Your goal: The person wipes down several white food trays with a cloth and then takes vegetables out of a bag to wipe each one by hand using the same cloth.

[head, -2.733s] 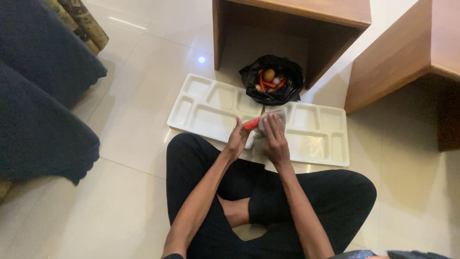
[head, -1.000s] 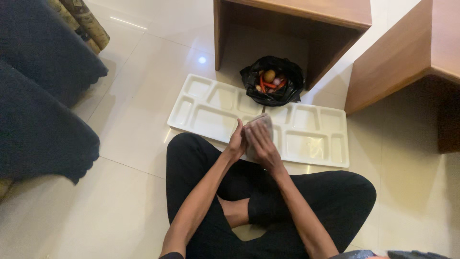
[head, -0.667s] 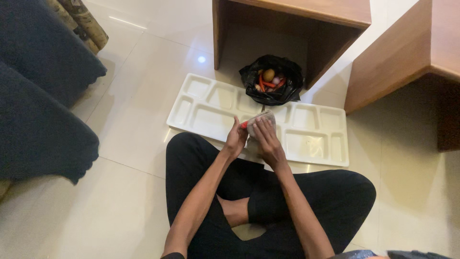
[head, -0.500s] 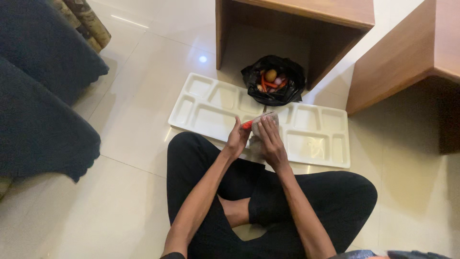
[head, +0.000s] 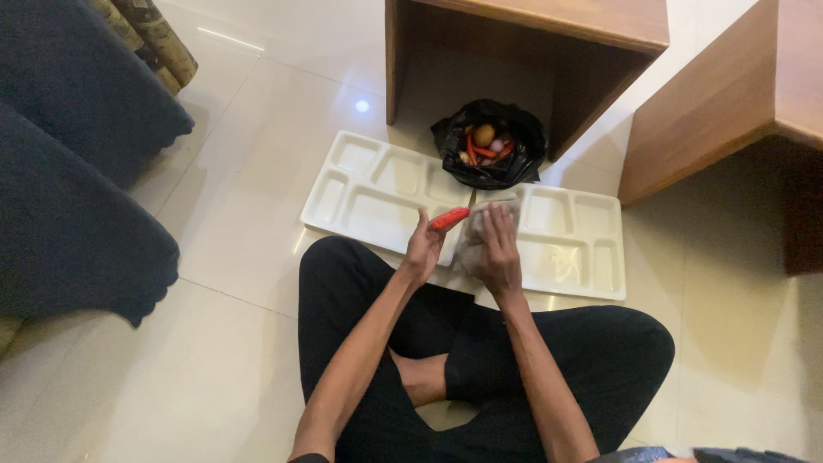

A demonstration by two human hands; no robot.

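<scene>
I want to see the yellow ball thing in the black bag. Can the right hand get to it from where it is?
Probably yes. The black bag sits open just beyond the trays, with nothing between it and the right hand. But that hand is holding a clear plastic bag, so it isn't free.

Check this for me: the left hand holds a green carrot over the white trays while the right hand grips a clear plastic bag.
Not quite: the carrot in the left hand is orange-red, not green, as the head view shows. The rest holds: it is over the white trays, and the right hand grips a clear plastic bag.
</scene>
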